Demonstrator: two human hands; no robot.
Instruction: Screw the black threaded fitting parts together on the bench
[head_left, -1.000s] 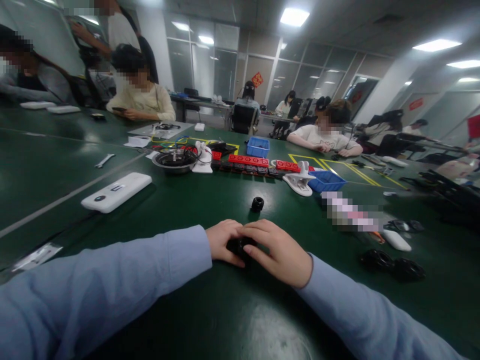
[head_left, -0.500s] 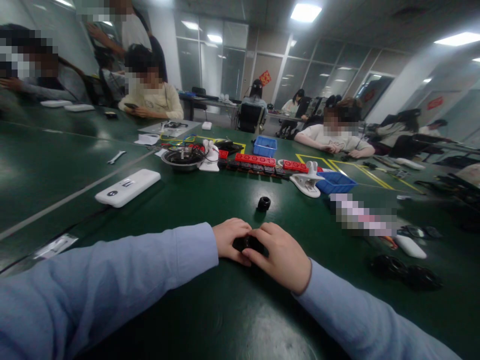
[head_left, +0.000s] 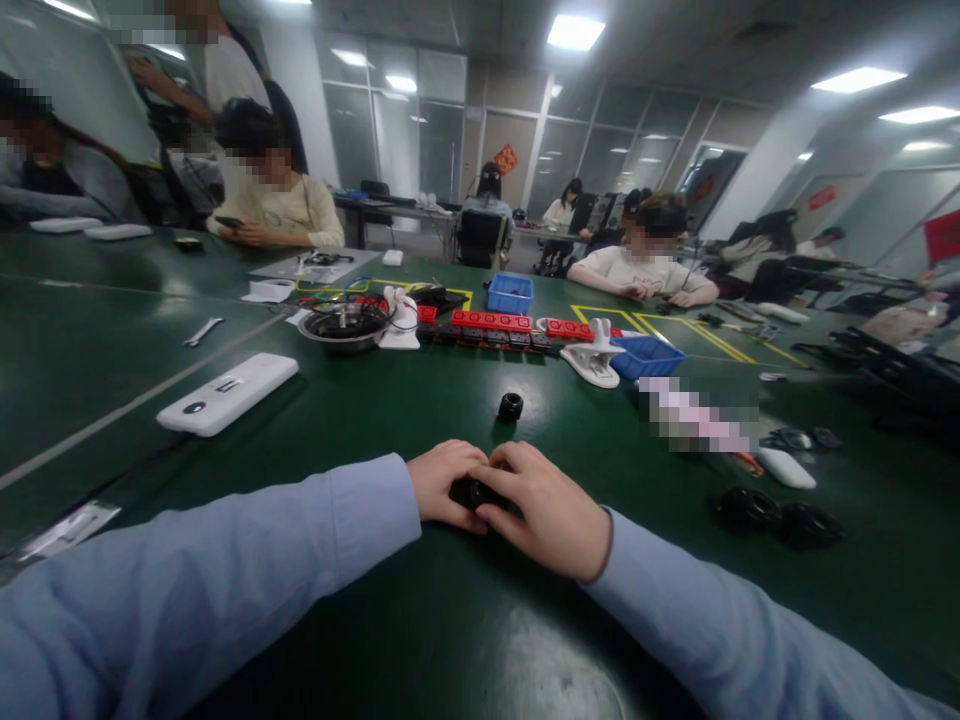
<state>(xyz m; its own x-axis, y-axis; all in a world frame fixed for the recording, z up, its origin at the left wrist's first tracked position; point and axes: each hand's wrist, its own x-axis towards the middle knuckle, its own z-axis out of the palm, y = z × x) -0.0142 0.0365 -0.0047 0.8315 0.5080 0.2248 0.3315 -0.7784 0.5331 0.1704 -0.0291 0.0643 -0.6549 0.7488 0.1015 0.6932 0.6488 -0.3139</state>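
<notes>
Low over the green tabletop (head_left: pixel 375 620), my left hand (head_left: pixel 442 482) and my right hand (head_left: pixel 551 508) meet, both closed around a small black part (head_left: pixel 472 493). Fingers cover most of it, so its exact kind is hidden. The left hand grips its left side, and the right thumb and fingers wrap the other side. Just beyond the hands a short black cylindrical piece with a round opening (head_left: pixel 511 407) stands on the table.
A white power bank-like box (head_left: pixel 229 393) lies to the left, near a wrench (head_left: pixel 202 332). Farther back are a metal bowl (head_left: pixel 341 340), red-and-black strips (head_left: pixel 491 321), white clips (head_left: pixel 598 358) and blue bins (head_left: pixel 510 293). Black round parts (head_left: pixel 810 525) lie right. Several people sit around.
The view has shifted slightly, so the scene appears a little farther left. Both hands stay closed around the black part, with little visible change in their grip.
</notes>
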